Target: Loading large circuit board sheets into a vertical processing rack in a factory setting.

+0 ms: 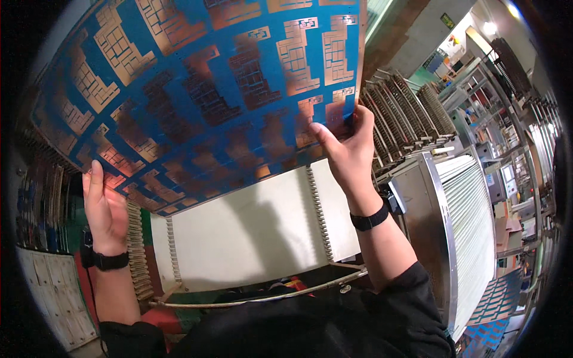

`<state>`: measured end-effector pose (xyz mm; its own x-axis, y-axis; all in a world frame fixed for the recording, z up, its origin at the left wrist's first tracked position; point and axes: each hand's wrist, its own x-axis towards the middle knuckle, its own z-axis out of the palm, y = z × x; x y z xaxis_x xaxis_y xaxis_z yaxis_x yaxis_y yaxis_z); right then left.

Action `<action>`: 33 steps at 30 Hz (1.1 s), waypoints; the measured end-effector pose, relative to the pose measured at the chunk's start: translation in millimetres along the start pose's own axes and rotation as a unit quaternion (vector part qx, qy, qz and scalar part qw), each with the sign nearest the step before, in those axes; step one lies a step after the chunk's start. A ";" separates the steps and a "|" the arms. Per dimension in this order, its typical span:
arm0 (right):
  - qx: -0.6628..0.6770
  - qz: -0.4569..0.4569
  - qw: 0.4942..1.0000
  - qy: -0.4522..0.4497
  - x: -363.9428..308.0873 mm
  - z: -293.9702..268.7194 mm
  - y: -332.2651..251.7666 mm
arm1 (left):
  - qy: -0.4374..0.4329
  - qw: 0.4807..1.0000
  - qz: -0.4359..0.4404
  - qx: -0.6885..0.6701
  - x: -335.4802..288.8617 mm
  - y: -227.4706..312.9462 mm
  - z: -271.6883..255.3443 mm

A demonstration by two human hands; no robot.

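Note:
A large circuit board panel (173,113), blue with repeated copper patterns, is held up tilted in front of me by both hands. My left hand (106,212) grips its lower left edge, with a finger or thumb lying upright against the face. At the lower right corner my right hand (352,152) is closed on the panel, its thumb on the patterned face and the other fingers mostly hidden behind. Below the panel is a rack with toothed rails (319,215) and a white flat sheet (239,232) in it. Both wrists wear black bands.
A metal front rail (262,296) crosses close to my body. To the right stands a metal-sided unit with many pale parallel slats (468,209); beyond it are more slotted racks (406,116). More blue-and-copper panels (486,334) lie at the lower right. A pale wooden board (57,292) is at the lower left.

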<state>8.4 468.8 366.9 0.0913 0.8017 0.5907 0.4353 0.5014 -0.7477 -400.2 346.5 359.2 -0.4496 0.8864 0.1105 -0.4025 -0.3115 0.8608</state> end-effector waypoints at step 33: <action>-0.312 0.239 0.902 -0.180 -74.6 -133.2 119.8 | -0.099 0.987 0.111 -0.067 71.1 27.3 8.3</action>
<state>173.1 425.7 273.7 0.1534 0.9878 0.0258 0.8526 -0.1191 -0.5088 -436.5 403.9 394.7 -0.3802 0.8361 0.3956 -0.4182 -0.5369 0.7327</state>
